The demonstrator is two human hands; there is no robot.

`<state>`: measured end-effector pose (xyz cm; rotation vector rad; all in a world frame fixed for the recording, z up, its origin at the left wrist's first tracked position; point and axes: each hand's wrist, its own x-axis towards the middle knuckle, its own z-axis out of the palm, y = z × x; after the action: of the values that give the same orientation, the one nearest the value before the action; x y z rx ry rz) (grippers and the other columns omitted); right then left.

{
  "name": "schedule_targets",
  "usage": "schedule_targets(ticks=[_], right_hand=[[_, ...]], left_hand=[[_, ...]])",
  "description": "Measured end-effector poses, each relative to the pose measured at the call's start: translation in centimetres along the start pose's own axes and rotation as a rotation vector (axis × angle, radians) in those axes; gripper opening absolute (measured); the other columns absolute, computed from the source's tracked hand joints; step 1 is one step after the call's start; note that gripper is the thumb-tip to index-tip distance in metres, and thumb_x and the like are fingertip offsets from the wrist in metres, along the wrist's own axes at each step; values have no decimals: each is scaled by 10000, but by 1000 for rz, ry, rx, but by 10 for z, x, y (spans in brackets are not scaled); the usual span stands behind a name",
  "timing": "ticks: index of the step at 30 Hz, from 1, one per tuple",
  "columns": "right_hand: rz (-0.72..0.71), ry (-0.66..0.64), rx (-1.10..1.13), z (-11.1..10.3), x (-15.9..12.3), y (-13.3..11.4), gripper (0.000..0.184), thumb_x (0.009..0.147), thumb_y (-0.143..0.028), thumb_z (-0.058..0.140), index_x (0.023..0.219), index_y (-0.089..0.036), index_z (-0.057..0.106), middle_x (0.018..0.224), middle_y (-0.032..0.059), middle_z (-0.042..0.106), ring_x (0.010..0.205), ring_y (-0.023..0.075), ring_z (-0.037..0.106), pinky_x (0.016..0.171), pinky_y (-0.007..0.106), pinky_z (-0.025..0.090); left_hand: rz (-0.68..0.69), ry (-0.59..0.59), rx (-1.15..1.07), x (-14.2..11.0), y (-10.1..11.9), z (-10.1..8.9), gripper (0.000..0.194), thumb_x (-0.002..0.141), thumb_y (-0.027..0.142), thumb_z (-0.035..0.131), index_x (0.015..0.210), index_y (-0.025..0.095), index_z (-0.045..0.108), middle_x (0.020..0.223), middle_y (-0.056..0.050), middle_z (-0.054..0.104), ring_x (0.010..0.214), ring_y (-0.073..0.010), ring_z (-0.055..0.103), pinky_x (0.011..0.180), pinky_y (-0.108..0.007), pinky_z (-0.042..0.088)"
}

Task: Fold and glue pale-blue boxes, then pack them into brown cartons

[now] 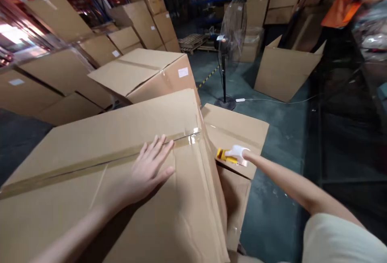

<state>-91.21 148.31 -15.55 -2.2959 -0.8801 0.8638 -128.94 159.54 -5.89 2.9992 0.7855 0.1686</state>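
My left hand [150, 165] lies flat and open on top of a large cardboard box [99, 142], fingers stretched toward the clear tape [90, 166] that runs along the box's centre seam. My right hand [238, 153], in a white glove, reaches out past the box's right end and is closed on a yellow tape dispenser [224, 156]. The dispenser hovers over a lower, smaller cardboard box [238, 128], just beyond the tape's end at the big box's edge.
More sealed cardboard boxes [145, 73] are stacked behind and to the left. A pedestal fan [229, 49] stands on the grey floor ahead. An open box [284, 73] sits beyond it. A dark glass panel [344, 114] runs along the right. Shelving racks line the back.
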Motion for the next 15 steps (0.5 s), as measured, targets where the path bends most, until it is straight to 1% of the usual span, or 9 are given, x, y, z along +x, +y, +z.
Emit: schedule_targets(ticks=[2,4,5,7,9,10,12,14,15], right_hand=[[15,1,46,-9,-14,-6,245,935,-392,732,872,-156,743,809,70,764,708,197,724,616,252,523],[-69,50,117,-11,-32,-25,329,1005,-488,644,1090,-181,729,1033,82,796,871,216,763,722,263,565],[-142,71,155,-8,-40,-39,373,1020,-533,619,1169,-202,705,1125,77,792,954,224,767,784,273,579],[-272,89,210,3,-51,-66,444,1022,-614,590,1226,-229,672,1217,70,778,1071,252,758,882,308,590],[-279,95,196,20,-51,-82,527,1015,-686,548,1246,-226,660,1252,91,767,1143,297,744,953,362,587],[-242,100,172,29,-49,-82,566,1009,-702,538,1266,-212,655,1281,116,756,1182,326,732,987,392,577],[-135,75,137,50,-39,-66,589,1011,-671,532,1289,-168,662,1328,178,732,1238,374,709,1021,435,556],[-42,-5,149,72,-31,-33,505,1022,-562,551,1245,-135,701,1309,208,737,1230,380,714,1000,431,553],[-3,-43,164,83,-29,-13,442,1021,-501,565,1201,-129,723,1279,205,749,1208,367,725,983,418,554]], left_hand=[[9,26,1,0,-2,4,753,1112,608,315,1774,284,159,1831,-102,114,1695,-384,139,1348,-663,217],[16,71,-1,-2,-5,10,741,1110,586,333,1774,318,142,1833,-92,112,1693,-387,146,1345,-672,213],[16,95,-2,-2,-7,13,738,1110,569,342,1774,338,118,1834,-83,116,1691,-388,154,1344,-674,216],[14,124,-1,-3,-12,17,745,1105,537,364,1770,384,64,1836,-63,121,1686,-393,171,1340,-679,226],[21,126,4,-2,-14,19,764,1099,515,381,1761,422,12,1837,-50,107,1682,-402,175,1335,-691,231],[25,119,6,-2,-15,18,768,1098,509,383,1756,438,-7,1839,-45,91,1683,-403,170,1334,-696,229],[27,101,7,-3,-16,17,759,1104,497,371,1748,466,-30,1843,-33,57,1689,-391,147,1338,-698,216],[21,86,-2,-5,-17,15,735,1114,491,349,1745,480,-28,1847,-17,42,1694,-376,126,1343,-697,197],[18,81,-11,-8,-18,13,730,1113,496,345,1742,490,-25,1848,-1,32,1695,-377,116,1343,-702,192]])
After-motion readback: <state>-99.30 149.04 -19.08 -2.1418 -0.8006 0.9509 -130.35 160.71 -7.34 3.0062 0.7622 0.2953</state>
